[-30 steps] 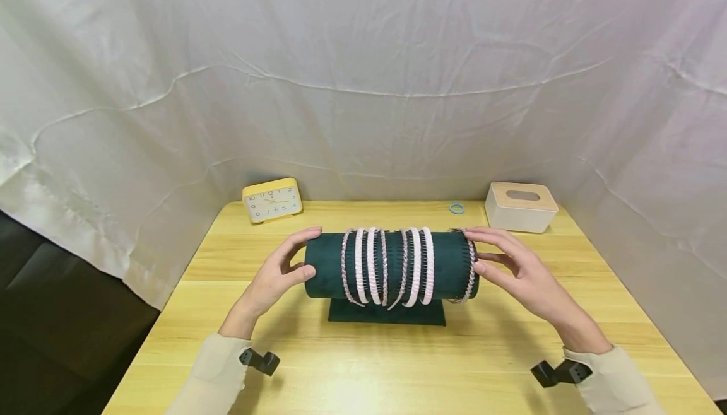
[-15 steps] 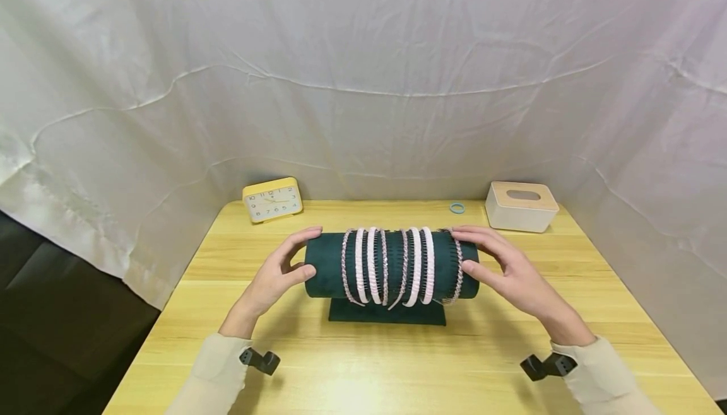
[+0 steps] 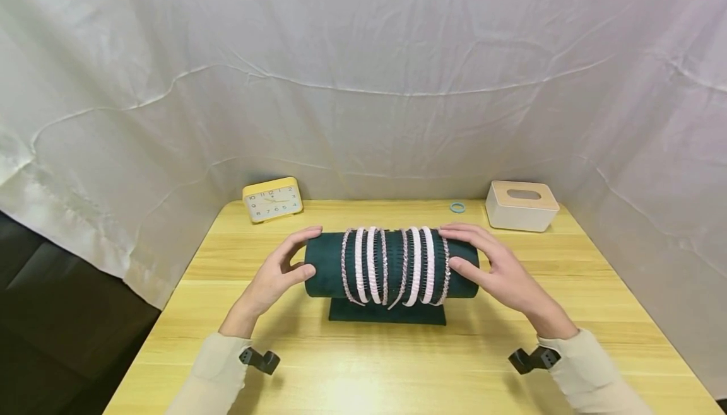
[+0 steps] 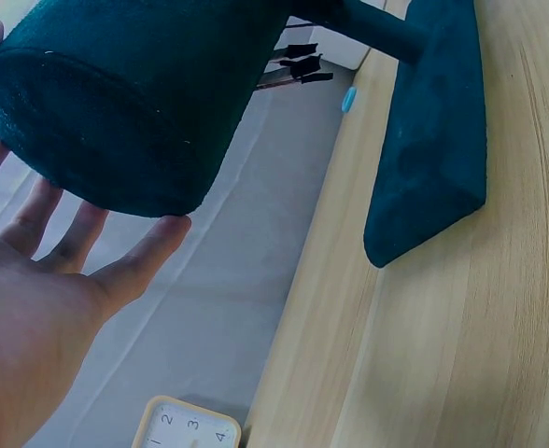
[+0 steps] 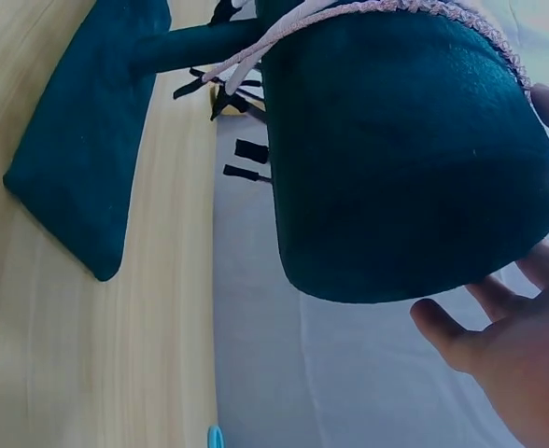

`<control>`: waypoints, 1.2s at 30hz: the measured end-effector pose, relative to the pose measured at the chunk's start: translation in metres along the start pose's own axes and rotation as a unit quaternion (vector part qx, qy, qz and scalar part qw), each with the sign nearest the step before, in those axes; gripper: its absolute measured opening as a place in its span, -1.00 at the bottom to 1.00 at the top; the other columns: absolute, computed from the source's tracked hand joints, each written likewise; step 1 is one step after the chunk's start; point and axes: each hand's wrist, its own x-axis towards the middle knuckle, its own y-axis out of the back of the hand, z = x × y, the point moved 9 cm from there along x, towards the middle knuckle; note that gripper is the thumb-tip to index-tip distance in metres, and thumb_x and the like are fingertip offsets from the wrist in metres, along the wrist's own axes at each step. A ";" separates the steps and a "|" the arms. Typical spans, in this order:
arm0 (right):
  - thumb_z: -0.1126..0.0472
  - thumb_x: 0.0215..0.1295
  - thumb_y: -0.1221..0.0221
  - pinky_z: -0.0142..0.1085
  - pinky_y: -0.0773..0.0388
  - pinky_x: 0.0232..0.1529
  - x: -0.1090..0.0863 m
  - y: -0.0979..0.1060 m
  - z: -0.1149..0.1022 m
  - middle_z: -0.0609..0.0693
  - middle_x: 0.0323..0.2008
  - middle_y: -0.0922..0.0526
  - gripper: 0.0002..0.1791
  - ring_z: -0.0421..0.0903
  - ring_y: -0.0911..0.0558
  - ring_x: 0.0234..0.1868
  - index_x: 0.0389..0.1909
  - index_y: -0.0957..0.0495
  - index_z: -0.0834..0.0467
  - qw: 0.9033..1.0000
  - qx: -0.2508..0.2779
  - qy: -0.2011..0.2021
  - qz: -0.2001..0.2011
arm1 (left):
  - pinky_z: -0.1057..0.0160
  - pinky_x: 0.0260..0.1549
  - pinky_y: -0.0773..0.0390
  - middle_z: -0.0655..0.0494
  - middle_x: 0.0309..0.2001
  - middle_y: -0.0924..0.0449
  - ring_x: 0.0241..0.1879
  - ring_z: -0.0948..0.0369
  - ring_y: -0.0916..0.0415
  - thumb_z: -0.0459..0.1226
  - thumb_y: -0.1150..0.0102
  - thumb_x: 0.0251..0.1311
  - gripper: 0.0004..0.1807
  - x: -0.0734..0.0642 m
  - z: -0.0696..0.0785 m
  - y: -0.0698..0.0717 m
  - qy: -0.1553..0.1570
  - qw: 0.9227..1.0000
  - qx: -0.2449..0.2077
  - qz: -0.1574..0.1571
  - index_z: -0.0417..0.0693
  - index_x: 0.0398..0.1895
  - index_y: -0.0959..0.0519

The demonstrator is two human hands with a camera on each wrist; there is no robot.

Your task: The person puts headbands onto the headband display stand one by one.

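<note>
R hand (image 3: 500, 273) has slid the end band (image 3: 445, 270) leftward along the roll (image 3: 324, 270); it now sits just beside the other bands (image 3: 392, 267), closing the gap. R grip: fingers nearly straight, pressing band + roll. L hand (image 3: 278, 270) steadies the roll's left end, fingers relaxed, on the bench (image 3: 363, 364)

Stand (image 3: 390, 264) w/ headbands (image 3: 392, 266) mid-table (image 3: 363, 364); clock (image 3: 272, 200) behind-left, tissue box (image 3: 520, 206) behind-right.
</note>
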 end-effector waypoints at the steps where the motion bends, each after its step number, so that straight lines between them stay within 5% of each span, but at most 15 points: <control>1: 0.33 0.49 -0.35 -0.60 -0.16 0.53 0.000 -0.001 0.000 0.00 0.50 -0.53 -0.41 -0.24 -0.40 0.55 0.46 -0.59 -0.11 1.000 0.000 0.002 0.001 | 0.29 0.38 -0.54 -0.01 0.71 -0.20 0.62 0.27 -0.20 -0.37 -0.25 0.49 -0.29 0.000 0.000 0.000 0.000 1.000 0.000 0.000 0.01 0.66 -0.34; 26: 0.29 0.54 -0.31 -0.61 -0.16 0.51 0.002 -0.005 0.004 -0.08 0.51 -0.52 -0.41 -0.22 -0.41 0.54 0.50 -0.54 -0.17 1.000 0.005 -0.014 0.002 | 0.29 0.37 -0.55 -0.03 0.71 -0.20 0.62 0.28 -0.21 -0.37 -0.26 0.48 -0.30 0.000 0.001 0.001 -0.007 1.000 0.004 0.002 -0.01 0.65 -0.35; 36: 0.37 0.59 -0.18 -0.59 -0.35 0.38 -0.009 -0.003 0.022 -0.02 0.61 -0.37 -0.36 -0.35 -0.32 0.57 0.60 -0.41 -0.05 0.996 0.077 -0.039 0.004 | 0.25 0.39 -0.55 -0.03 0.70 -0.20 0.62 0.27 -0.21 -0.37 -0.27 0.48 -0.29 0.001 0.002 -0.001 -0.004 1.000 0.001 -0.001 -0.01 0.65 -0.34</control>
